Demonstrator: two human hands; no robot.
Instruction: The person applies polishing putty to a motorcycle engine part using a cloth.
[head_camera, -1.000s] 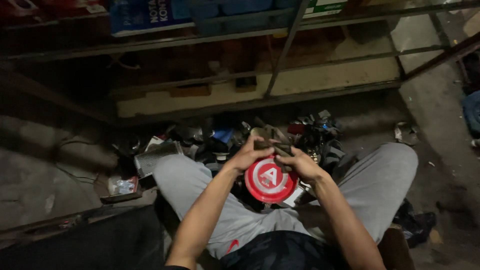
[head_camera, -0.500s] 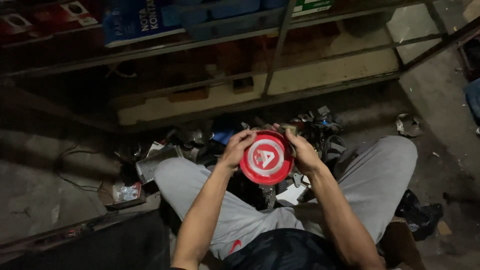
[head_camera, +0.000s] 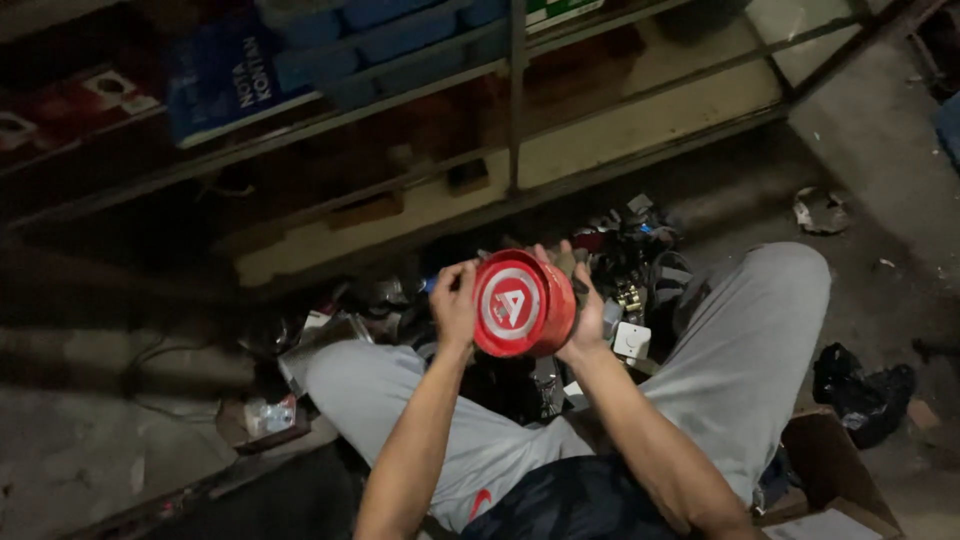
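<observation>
Where hands cradle tin (head_camera: 522, 304): floor clutter (head_camera: 630, 270).

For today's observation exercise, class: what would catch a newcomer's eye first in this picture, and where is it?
The round red tin with a white emblem stands out first, held up at the centre between the left hand and right hand, above the person's grey trousers. Behind it, a heap of small parts lies on the floor beneath a metal shelf rack. Blue boxes sit on the rack at upper left.
</observation>
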